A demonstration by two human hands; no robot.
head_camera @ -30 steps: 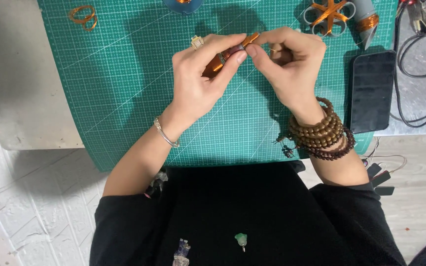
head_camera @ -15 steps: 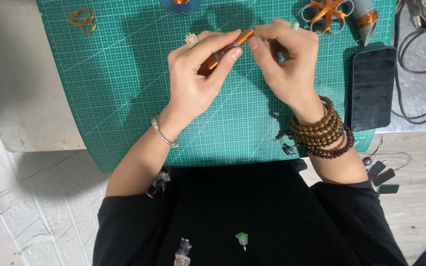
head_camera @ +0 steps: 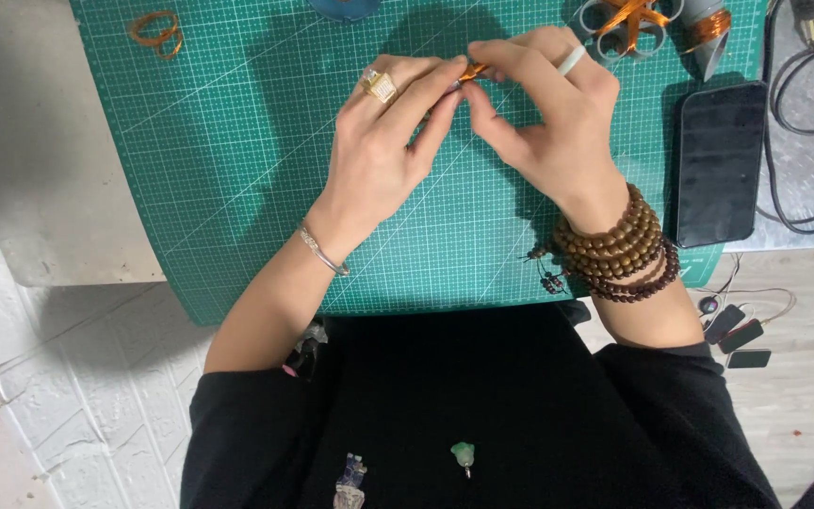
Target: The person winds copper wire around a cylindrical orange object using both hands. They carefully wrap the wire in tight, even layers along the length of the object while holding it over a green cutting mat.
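Wire point(head_camera: 472, 70) pinched between left hand point(head_camera: 383, 155) and right hand point(head_camera: 548, 123) | over mat point(head_camera: 237, 170), worktop's far edge | phone point(head_camera: 720, 160) right

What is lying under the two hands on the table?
A green cutting mat lies under the left hand and right hand. Their fingers pinch a small orange piece, mostly covered.

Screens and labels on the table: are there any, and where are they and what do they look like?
Phone: lies flat at the right edge of the green cutting mat, a dark rectangle with rounded corners, its screen black and off.
Small tags: off the table's right corner on thin wires, little dark rectangles.
No packages or signs show.
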